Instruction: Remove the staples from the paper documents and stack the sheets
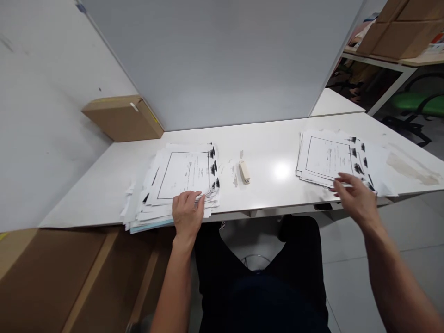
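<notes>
A thick stack of printed papers lies to the left on the white desk, each sheet with a framed text block and black smudges along its right side. My left hand is at its front edge, with thumb and fingers closed on a few sheet corners that curl upward. To the right is a smaller stack of printed papers, slightly fanned. My right hand hovers at that stack's front edge, thumb and forefinger apart, with nothing visible between them. Between the stacks rests a cream stapler.
The white desk has its front edge close to my lap. A grey-white panel rises behind it. A cardboard box stands at the back left, and larger cartons sit below left. A green chair is far right.
</notes>
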The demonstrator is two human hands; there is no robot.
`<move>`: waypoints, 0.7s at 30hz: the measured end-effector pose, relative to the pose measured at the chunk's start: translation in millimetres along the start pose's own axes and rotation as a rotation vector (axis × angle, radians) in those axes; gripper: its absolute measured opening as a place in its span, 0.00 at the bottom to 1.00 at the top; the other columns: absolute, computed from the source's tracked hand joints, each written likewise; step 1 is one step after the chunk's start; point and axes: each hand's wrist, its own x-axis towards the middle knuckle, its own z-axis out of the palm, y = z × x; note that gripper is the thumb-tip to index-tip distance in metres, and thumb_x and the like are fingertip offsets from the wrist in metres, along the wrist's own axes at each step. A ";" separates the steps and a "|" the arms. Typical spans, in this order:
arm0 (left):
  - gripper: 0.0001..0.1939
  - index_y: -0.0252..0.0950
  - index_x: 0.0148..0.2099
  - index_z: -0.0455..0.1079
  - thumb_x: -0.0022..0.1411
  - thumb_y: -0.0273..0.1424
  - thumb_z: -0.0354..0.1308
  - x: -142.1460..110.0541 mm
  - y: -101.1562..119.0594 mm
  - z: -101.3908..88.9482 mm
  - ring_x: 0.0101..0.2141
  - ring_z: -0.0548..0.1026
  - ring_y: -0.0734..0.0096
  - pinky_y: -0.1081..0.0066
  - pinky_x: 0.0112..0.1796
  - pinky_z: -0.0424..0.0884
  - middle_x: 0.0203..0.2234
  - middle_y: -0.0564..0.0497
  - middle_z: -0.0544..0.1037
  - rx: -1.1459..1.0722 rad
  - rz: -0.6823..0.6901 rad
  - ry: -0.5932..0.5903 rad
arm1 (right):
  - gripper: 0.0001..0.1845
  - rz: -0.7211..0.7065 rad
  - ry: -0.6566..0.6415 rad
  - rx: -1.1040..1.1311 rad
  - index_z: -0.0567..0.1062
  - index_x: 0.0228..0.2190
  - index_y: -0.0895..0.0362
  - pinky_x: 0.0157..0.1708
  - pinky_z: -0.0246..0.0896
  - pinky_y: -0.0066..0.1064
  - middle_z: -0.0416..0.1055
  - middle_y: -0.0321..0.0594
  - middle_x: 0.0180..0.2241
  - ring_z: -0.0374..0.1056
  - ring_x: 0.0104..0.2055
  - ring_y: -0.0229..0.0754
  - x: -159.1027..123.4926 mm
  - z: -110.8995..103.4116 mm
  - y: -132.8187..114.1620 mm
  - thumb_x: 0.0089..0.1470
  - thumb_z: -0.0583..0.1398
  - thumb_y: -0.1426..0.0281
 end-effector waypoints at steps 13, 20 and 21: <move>0.14 0.38 0.42 0.73 0.58 0.38 0.54 8.1 -5.3 8.5 0.35 0.66 0.61 0.64 0.36 0.61 0.35 0.45 0.72 0.123 0.041 -0.158 | 0.24 0.056 -0.180 0.280 0.68 0.47 0.56 0.36 0.70 0.37 0.72 0.45 0.41 0.73 0.32 0.43 -75.2 53.5 -23.2 0.53 0.55 0.54; 0.11 0.37 0.35 0.71 0.63 0.32 0.47 16.8 -4.8 11.1 0.34 0.67 0.64 0.63 0.40 0.62 0.31 0.46 0.74 0.053 0.083 -0.172 | 0.23 0.057 -0.222 0.281 0.68 0.47 0.56 0.35 0.69 0.35 0.72 0.44 0.41 0.72 0.32 0.42 -83.2 59.0 -19.3 0.54 0.55 0.55; 0.11 0.36 0.35 0.70 0.63 0.31 0.47 17.3 -4.5 12.1 0.33 0.67 0.64 0.64 0.40 0.62 0.29 0.47 0.74 0.027 0.073 -0.162 | 0.23 0.058 -0.224 0.279 0.68 0.47 0.56 0.35 0.69 0.34 0.72 0.44 0.41 0.72 0.32 0.42 -83.9 58.8 -19.3 0.54 0.55 0.56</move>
